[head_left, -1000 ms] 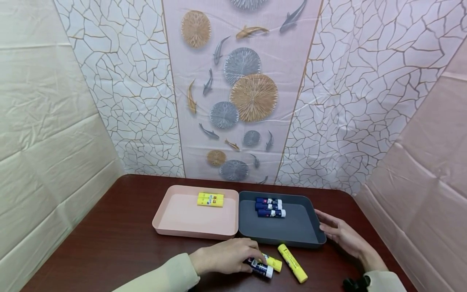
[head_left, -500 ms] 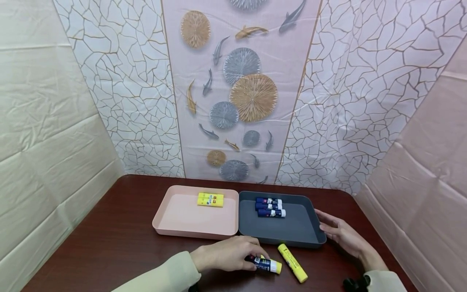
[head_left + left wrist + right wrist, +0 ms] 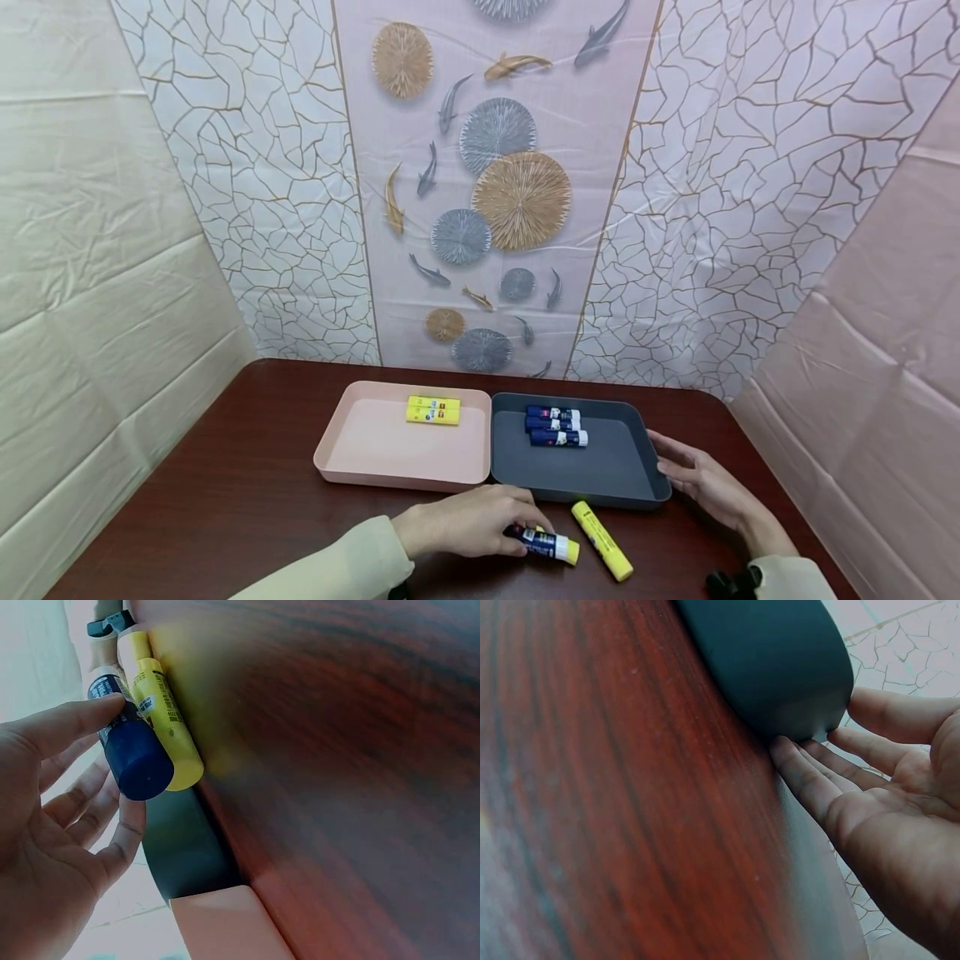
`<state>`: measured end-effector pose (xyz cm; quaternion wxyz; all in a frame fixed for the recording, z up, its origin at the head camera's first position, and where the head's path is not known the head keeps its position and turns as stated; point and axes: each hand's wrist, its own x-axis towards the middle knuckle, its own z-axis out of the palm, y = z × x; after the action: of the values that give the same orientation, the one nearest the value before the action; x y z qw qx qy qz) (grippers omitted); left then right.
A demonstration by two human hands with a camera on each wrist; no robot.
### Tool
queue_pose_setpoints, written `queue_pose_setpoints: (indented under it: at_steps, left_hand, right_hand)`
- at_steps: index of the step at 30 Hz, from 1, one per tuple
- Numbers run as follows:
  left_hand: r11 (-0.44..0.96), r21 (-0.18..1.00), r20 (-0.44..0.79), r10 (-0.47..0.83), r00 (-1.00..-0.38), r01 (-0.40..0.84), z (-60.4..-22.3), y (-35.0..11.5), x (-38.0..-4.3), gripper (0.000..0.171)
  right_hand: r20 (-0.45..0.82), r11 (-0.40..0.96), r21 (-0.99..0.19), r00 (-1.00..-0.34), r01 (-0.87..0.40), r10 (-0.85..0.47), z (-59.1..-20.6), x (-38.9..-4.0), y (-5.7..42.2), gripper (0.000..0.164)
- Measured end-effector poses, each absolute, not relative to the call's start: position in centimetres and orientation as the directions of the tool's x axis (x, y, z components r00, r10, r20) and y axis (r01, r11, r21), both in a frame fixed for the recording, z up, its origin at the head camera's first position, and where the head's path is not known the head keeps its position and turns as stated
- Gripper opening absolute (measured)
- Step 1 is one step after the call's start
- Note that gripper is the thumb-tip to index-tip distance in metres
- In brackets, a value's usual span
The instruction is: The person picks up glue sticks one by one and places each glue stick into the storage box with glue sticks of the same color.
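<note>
My left hand (image 3: 476, 523) pinches a dark blue glue stick (image 3: 538, 542) with a white cap, low over the table in front of the trays. Right against it is a yellow glue stick (image 3: 180, 750), mostly hidden behind the blue one in the head view. My right hand (image 3: 708, 483) touches the outer right wall of the dark grey tray (image 3: 600, 477), its fingers nearly straight. Another yellow glue stick (image 3: 602, 540) lies slantwise on the table, to the right of the left hand. Inside the grey tray, three blue glue sticks (image 3: 558, 438) lie side by side.
A pink tray (image 3: 360, 446) stands left of the grey one, their edges touching. Two yellow glue sticks (image 3: 432, 415) lie in it. The dark wooden table (image 3: 247, 467) has fabric-covered walls at its back and sides.
My left hand has shifted the blue glue stick slightly right and levelled it, so it now covers more of the yellow one. The right hand keeps its place at the grey tray.
</note>
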<state>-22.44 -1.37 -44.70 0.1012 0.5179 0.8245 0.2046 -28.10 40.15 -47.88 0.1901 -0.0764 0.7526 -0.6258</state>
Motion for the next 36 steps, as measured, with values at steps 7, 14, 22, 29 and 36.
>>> queue_pose_setpoints:
  at_steps: [7, 14, 22, 29, 36]
  left_hand:
    - [0.392, 0.416, 0.069, 0.886, -0.459, 0.820, -43.7, -1.0, -22.7, 0.037]
    - [0.392, 0.422, 0.114, 0.872, -0.477, 0.817, -42.2, -0.3, -23.9, 0.039]
    - [0.395, 0.443, 0.137, 0.858, -0.496, 0.805, -39.9, 1.1, -26.5, 0.040]
    - [0.401, 0.482, 0.132, 0.846, -0.517, 0.779, -38.4, 2.1, -29.5, 0.043]
    - [0.411, 0.492, 0.101, 0.849, -0.519, 0.768, -37.6, 3.3, -31.6, 0.041]
  right_hand:
    - [-0.196, 0.218, -0.968, -0.921, 0.126, -0.338, -47.8, -28.2, 40.2, 0.074]
    - [-0.201, 0.222, -0.966, -0.922, 0.131, -0.332, -47.8, -28.2, 40.2, 0.074]
    - [-0.202, 0.228, -0.965, -0.922, 0.130, -0.330, -47.8, -28.3, 40.2, 0.074]
    - [-0.204, 0.230, -0.964, -0.927, 0.134, -0.315, -47.7, -28.3, 39.9, 0.075]
    - [-0.207, 0.214, -0.966, -0.928, 0.144, -0.311, -47.7, -28.3, 40.0, 0.075]
